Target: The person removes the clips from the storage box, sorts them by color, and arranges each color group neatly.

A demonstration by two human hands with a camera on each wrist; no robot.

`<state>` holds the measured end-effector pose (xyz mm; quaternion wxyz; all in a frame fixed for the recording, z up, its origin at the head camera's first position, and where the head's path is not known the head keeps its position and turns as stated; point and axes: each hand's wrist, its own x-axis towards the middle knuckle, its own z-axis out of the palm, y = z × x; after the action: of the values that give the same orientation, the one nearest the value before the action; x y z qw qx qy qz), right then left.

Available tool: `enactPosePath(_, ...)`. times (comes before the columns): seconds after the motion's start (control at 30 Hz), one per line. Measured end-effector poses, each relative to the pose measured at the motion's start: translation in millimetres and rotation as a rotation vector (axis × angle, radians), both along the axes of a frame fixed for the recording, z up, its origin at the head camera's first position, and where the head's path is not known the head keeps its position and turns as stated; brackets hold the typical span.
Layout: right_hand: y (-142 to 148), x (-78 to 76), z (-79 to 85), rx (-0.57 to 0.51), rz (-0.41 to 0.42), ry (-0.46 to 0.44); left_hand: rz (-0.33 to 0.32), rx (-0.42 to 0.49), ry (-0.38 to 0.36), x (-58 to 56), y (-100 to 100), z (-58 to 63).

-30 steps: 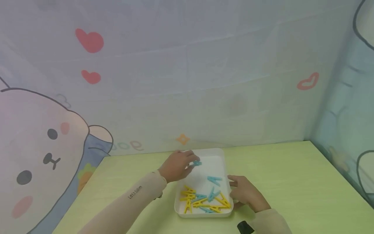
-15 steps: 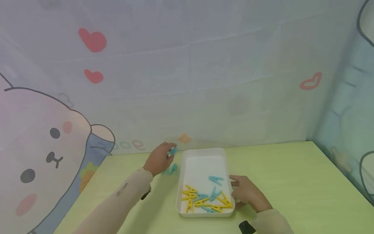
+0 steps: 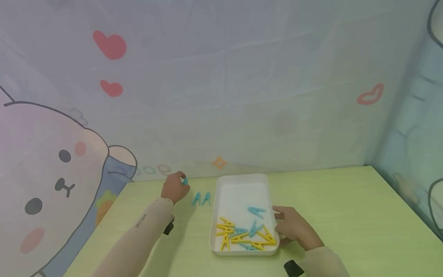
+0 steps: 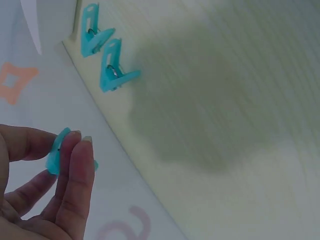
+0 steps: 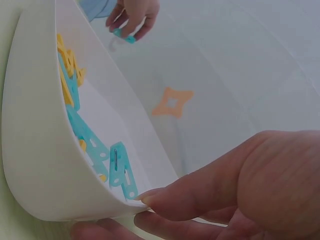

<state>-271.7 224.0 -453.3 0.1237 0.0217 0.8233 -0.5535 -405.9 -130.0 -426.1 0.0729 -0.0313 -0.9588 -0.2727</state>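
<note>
My left hand [image 3: 174,188] pinches a turquoise clothespin [image 4: 53,159] between thumb and fingers near the table's back edge, left of the white tray [image 3: 242,188]. Two more turquoise clothespins stand or lie side by side on the table between that hand and the tray, the left one [image 3: 196,198] and the right one [image 3: 206,198]. My right hand [image 3: 295,227] grips the tray's right wall, its thumb on the rim in the right wrist view. Inside the tray's near half are several yellow clothespins [image 3: 225,241] and turquoise clothespins [image 3: 256,211], some overlapping.
The tray sits on a pale green table [image 3: 346,215]. A printed cloth backdrop [image 3: 242,96] rises right behind the table's back edge, and another cloth [image 3: 412,127] closes the right side.
My left hand has carried the turquoise clothespin out from over the tray, leftward to the table's back left. Two clothespins on the table have come into sight. The right hand stays at the tray.
</note>
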Motion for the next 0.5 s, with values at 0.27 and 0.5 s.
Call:
enactPosePath(0.27,0,0.4,1.3,-0.009,0.004,-0.014,0.033,0.011,-0.144,-5.1,-9,-14.7)
enactPosePath(0.5,1,0.8,1.7,-0.022,0.009,-0.011,0.032,-0.001,-0.197,-13.4,-8,-33.2)
